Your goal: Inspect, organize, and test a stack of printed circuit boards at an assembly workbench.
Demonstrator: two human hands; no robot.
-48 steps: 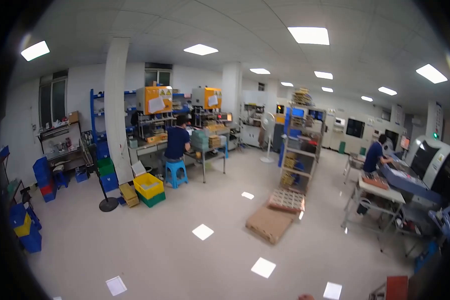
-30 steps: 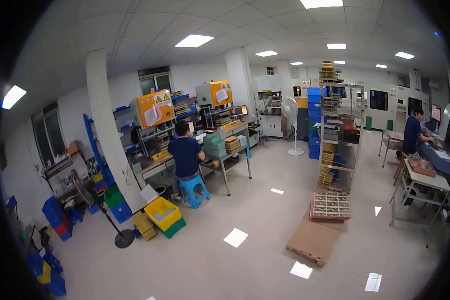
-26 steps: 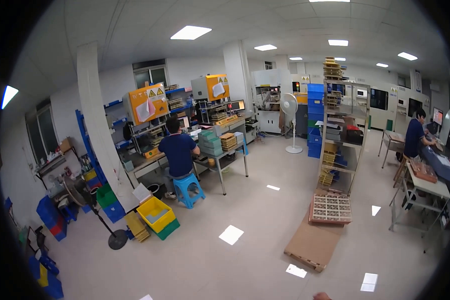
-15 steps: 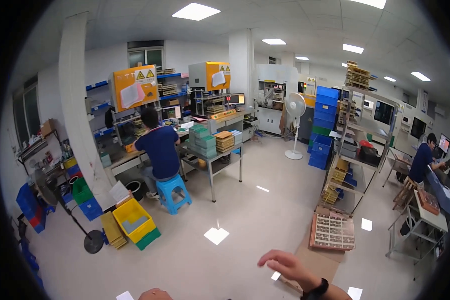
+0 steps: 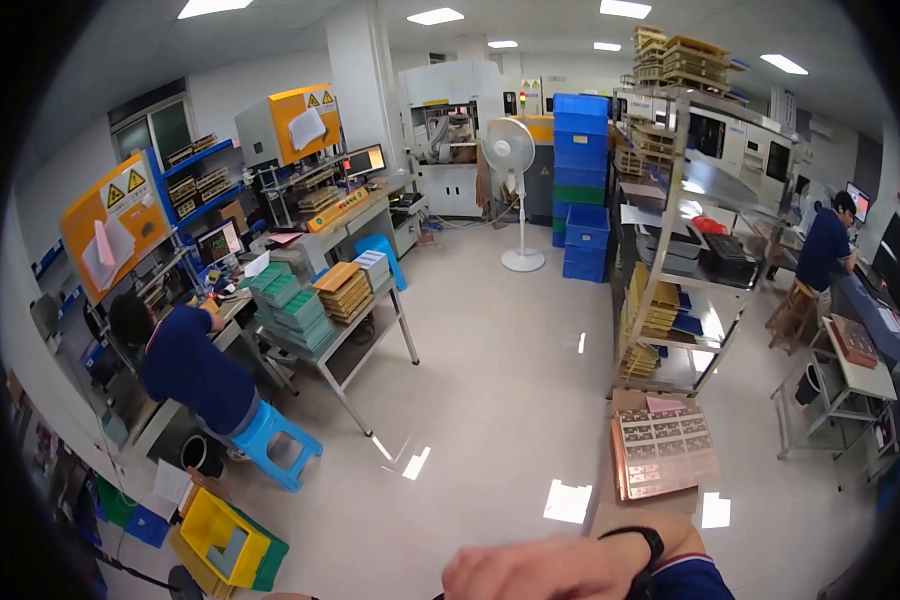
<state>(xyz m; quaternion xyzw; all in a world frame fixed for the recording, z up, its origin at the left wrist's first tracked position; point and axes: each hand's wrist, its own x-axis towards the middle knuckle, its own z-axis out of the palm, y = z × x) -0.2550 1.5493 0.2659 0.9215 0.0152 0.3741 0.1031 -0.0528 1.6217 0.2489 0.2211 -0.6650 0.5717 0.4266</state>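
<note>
My right hand (image 5: 545, 572) crosses the lower edge, a dark band on its wrist and a navy sleeve behind. Its fingers are blurred and partly cut off, so whether it holds anything cannot be made out. Only a sliver of my left hand (image 5: 290, 597) shows at the bottom edge, fingers hidden. Beyond my right hand, a stack of copper-coloured printed panels (image 5: 665, 450) rests on cardboard on the floor. The hand looks apart from it.
A metal shelf rack (image 5: 675, 250) rises behind the panels, beside stacked blue crates (image 5: 582, 150) and a white standing fan (image 5: 510, 150). At left, a seated person (image 5: 195, 365) works near a table of green stacks (image 5: 295, 310). A yellow crate (image 5: 215, 540) stands lower left; another person (image 5: 825, 245) sits right.
The view has moved forward and turned right; the bench and seated person shift left. My right hand has swung down and left, and my left hand has nearly left the picture.
</note>
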